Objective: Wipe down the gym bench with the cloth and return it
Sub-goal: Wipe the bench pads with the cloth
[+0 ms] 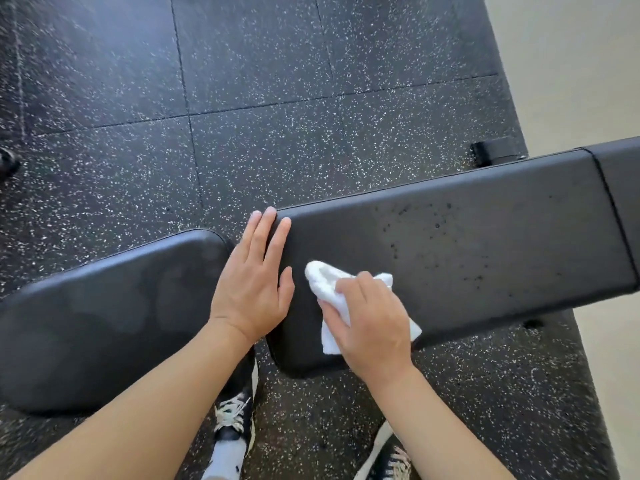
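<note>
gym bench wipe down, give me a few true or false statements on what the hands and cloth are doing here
1. The right hand presses a white cloth on the long back pad. True.
2. The left hand holds a spray bottle. False: it lies flat and open on the end of the back pad.
3. Dark droplets speckle the back pad to the right of the cloth. True.
4. The cloth lies on the seat pad. False: it is on the back pad.
5. The floor is bare wood. False: it is dark speckled tile.

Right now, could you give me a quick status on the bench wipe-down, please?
Right hand pressing white cloth on long bench pad. Left hand flat, bracing pad's end. Dark droplets ahead, unwiped. Nothing in the way.
</note>
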The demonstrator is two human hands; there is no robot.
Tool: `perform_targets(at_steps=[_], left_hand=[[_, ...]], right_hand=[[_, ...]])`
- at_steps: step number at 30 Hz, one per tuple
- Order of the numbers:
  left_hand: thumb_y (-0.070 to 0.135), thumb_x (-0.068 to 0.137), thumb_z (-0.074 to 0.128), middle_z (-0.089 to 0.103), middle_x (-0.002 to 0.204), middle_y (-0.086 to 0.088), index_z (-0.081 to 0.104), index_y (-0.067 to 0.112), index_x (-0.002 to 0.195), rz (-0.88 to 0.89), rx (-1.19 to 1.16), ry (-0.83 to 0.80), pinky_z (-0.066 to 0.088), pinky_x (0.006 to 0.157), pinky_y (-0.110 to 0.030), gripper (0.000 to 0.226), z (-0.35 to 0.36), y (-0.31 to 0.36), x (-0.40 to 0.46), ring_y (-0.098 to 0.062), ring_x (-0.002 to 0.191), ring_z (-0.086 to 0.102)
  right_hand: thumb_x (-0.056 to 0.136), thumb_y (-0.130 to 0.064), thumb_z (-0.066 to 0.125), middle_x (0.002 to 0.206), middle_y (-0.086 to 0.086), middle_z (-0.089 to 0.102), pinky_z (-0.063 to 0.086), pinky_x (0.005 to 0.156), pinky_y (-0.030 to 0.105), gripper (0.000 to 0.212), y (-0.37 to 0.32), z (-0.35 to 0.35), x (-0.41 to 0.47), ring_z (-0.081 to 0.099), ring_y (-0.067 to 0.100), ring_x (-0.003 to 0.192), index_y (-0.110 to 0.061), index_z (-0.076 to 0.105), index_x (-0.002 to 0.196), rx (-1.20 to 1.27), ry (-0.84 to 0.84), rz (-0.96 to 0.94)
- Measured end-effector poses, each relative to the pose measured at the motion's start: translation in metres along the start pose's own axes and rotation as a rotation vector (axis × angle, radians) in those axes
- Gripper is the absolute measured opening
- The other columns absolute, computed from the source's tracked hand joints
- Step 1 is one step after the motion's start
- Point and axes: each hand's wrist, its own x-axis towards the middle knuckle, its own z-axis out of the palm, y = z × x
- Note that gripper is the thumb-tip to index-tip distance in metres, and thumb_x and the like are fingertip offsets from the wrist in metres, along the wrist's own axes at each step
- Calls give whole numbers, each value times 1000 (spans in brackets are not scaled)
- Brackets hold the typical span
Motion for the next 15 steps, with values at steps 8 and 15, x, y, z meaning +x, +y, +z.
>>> perform_targets(at_steps=[8, 15], left_hand=[[29, 98, 38, 20, 171, -21, 28, 1, 162, 20, -16, 15, 18, 130, -49, 70, 5, -1, 0, -37, 161, 12], [29, 98, 39, 20, 170, -22, 29, 2, 162, 23, 16, 21, 22, 128, -52, 70, 5, -1, 0, -39, 160, 14]], right_hand=[[100, -41, 62, 83, 1, 55, 41, 61, 36, 29, -16, 29, 68, 49, 22, 70, -14, 62, 89, 108, 119, 50], [101, -32, 63, 70, -6, 41, 40, 53, 39, 38, 4, -6, -22, 38, 19, 61, -14, 53, 69, 116, 26, 33]])
